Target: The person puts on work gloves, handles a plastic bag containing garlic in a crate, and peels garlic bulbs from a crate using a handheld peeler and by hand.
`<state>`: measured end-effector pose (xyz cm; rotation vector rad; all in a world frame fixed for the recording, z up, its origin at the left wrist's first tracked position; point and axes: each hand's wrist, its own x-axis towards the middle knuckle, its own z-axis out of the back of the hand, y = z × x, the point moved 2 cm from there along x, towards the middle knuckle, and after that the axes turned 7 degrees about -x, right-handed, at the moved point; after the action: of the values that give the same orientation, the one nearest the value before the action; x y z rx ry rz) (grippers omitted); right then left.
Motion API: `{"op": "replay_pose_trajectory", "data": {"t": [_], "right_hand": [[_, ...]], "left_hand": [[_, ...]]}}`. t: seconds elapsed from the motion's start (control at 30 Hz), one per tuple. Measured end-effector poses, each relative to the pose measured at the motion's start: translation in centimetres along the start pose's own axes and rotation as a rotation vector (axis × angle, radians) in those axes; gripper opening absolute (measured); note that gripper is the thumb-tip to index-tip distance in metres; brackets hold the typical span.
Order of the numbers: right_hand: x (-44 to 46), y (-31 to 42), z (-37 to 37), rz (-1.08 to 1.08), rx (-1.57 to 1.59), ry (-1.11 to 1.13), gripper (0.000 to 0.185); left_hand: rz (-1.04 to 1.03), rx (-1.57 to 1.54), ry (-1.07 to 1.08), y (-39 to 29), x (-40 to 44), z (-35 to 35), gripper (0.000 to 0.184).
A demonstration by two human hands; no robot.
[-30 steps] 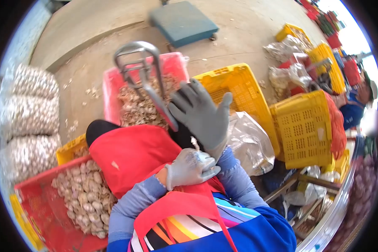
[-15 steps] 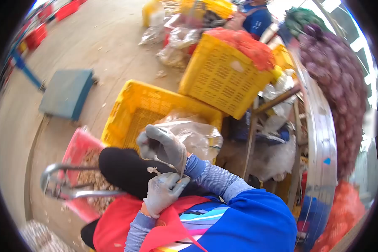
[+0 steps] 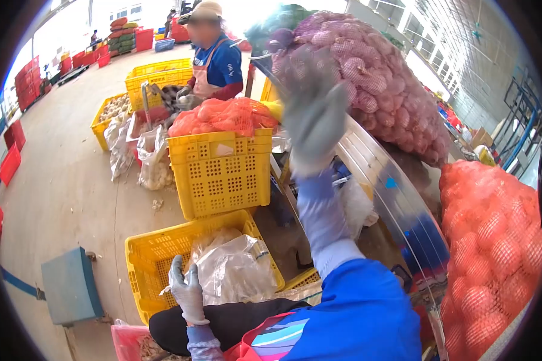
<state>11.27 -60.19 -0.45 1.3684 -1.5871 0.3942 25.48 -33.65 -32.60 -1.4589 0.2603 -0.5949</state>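
Observation:
My left hand (image 3: 188,293), in a pale grey glove, is held over the near side of a yellow crate (image 3: 140,242). Its fingers are apart, and I make out nothing held in them. Beside it, a clear plastic bag (image 3: 238,271) lies in the crate. My right hand (image 3: 316,117), gloved too, is raised at arm's length and smeared by motion. Its fingers look stretched out, with nothing visible in them. Behind it lies a big mesh sack of purple-skinned bulbs (image 3: 373,78), probably onions or garlic; whether the hand touches it I cannot tell.
A second yellow crate (image 3: 220,174) stands ahead, topped with red mesh netting (image 3: 223,115). Beyond it, a person in blue (image 3: 220,66) works beside more crates. A red mesh sack (image 3: 494,253) stands at right, a metal-edged bench (image 3: 382,174) nearer, and a platform scale (image 3: 72,286) at left.
My hands were together above my lap, working at a small pale piece. They have parted: the right has swung up and forward, the left toward the crate. The view has tilted up.

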Motion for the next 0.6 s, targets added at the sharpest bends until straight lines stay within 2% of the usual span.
{"op": "replay_pose_trajectory", "data": {"t": [0.07, 0.13, 0.2, 0.27, 0.33, 0.37, 0.4, 0.47, 0.53, 0.6], "right_hand": [[8.2, 2.0, 4.3, 0.203, 0.249, 0.12, 0.04], [12.8, 3.5, 6.7, 0.265, 0.287, 0.099, 0.032], [11.2, 4.0, 4.6, 0.186, 0.219, 0.165, 0.029], [5.4, 2.3, 3.4, -0.036, 0.154, 0.239, 0.026], [-3.1, 1.0, -0.8, -0.154, -0.394, 0.645, 0.048], [-6.9, -1.8, 3.7, -0.23, -0.514, 0.832, 0.027], [-11.2, -3.3, 5.2, -0.307, -0.727, 0.881, 0.027], [-19.7, -6.2, 10.0, -0.55, -1.04, 0.646, 0.027], [-25.2, -6.8, 16.9, -0.628, -1.501, 0.503, 0.034], [-30.1, -5.7, 23.4, -0.649, -1.708, 0.264, 0.038]], "left_hand": [[0.012, 0.086, 0.013, 2.3, 0.2, 0.6, 0.048], [0.072, 0.086, 0.014, 3.6, 0.1, 1.0, 0.053], [0.176, 0.014, -0.02, 4.6, -0.2, 1.7, 0.057], [0.19, -0.058, -0.038, 4.5, 0.0, 2.0, 0.064], [0.159, -0.047, -0.063, 4.8, 0.1, 1.5, 0.067], [0.184, 0.015, -0.045, 5.2, 0.2, 1.3, 0.07], [0.121, 0.01, -0.048, 6.4, 0.1, 1.0, 0.074], [0.126, 0.163, 0.003, 4.7, 0.4, 1.0, 0.08], [0.131, 0.243, 0.006, 5.3, 0.4, 0.8, 0.084], [0.132, 0.252, 0.012, 5.6, 0.6, 0.5, 0.093]]}}
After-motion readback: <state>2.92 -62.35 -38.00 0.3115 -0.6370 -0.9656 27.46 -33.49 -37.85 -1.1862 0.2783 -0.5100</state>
